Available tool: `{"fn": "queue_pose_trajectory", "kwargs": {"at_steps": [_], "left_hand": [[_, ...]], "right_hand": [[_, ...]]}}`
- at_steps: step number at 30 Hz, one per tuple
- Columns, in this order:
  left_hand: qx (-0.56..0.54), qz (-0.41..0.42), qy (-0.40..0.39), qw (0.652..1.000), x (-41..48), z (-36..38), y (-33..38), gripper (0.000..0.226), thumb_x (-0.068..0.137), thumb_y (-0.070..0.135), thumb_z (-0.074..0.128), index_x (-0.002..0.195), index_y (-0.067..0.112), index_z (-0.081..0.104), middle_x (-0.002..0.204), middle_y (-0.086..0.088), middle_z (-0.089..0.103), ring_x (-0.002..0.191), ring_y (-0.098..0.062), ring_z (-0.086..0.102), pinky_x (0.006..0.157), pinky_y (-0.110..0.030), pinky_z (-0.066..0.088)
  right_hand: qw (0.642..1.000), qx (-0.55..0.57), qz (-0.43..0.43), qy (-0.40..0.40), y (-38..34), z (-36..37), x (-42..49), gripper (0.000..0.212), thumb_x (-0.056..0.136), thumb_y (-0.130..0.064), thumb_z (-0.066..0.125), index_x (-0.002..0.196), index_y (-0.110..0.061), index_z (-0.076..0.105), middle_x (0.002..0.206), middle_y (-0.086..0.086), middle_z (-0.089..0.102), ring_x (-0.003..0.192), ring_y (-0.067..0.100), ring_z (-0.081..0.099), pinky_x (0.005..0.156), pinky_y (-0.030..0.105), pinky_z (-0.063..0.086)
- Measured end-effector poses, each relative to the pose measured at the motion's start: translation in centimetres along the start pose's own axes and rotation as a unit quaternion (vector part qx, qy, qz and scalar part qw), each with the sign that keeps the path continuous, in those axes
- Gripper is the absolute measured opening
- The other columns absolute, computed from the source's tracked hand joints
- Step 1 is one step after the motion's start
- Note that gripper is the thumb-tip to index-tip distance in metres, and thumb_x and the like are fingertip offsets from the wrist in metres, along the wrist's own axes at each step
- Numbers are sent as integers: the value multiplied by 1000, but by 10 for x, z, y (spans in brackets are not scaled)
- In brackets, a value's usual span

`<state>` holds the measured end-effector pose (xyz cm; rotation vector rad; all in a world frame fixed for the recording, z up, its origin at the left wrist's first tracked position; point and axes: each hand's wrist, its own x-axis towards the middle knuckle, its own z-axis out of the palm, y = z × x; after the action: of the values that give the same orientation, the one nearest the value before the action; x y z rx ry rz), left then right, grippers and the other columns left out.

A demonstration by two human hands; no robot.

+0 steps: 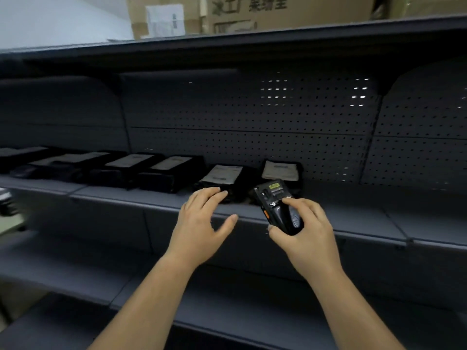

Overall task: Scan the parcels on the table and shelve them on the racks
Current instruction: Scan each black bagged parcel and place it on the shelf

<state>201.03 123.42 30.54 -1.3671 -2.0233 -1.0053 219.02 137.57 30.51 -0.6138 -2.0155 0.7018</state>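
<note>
One black parcel [222,176] lay on the shelf [353,213], long axis running front to back, its near end at the open left hand [202,223], while the right hand [307,232] gripped the scanner [278,208] alongside.

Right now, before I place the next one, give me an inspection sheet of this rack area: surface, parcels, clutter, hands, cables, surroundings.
Surface: dark grey rack shelf, bare to the right of the parcels.
Job's things: black bagged parcels with white labels lie in a row on the shelf; handheld scanner sits in front of the rightmost one.
Clutter: blurred object at the left edge, cannot tell what.
Hands: left hand open, fingertips at the front of one parcel; right hand grips the scanner.
Cables: nothing seen.
Surroundings: perforated back panel behind the parcels; cardboard boxes on the top shelf.
</note>
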Motion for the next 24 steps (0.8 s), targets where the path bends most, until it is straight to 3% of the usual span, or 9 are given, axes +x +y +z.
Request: {"fn": "queue_pose_trajectory", "kwargs": {"at_steps": [5,9,18,24], "left_hand": [[35,-30,-2,999,-72,-97,-90,56,88,55,52,132,20,57,135,10,50,129,-10,42,108,-35,36],[82,-76,11,994,-130,-180,-171,55,89,53,54,132,19,58,135,5,53,128,-16,45,105,-42,41],[170,-220,46,959,-233,-320,-366,54,89,53,53,129,19,60,132,2,55,125,-21,49,102,-46,43],[249,-328,81,908,-279,-434,-470,56,87,55,54,131,20,59,133,3,53,125,-16,47,104,-41,42]], "right_hand": [[998,34,-19,-51,-86,106,-49,57,72,-36,80,125,-35,59,126,-20,45,104,-5,45,81,6,32],[991,66,-32,-112,-157,202,-84,57,71,-36,80,124,-35,60,125,-20,45,103,-7,44,78,1,31],[954,147,-88,-246,-283,438,-123,56,66,-32,82,120,-30,66,122,-14,50,106,1,51,91,15,37],[901,230,-136,-342,-396,613,-138,57,65,-34,81,120,-32,65,124,-13,50,110,5,53,94,24,43]]}}
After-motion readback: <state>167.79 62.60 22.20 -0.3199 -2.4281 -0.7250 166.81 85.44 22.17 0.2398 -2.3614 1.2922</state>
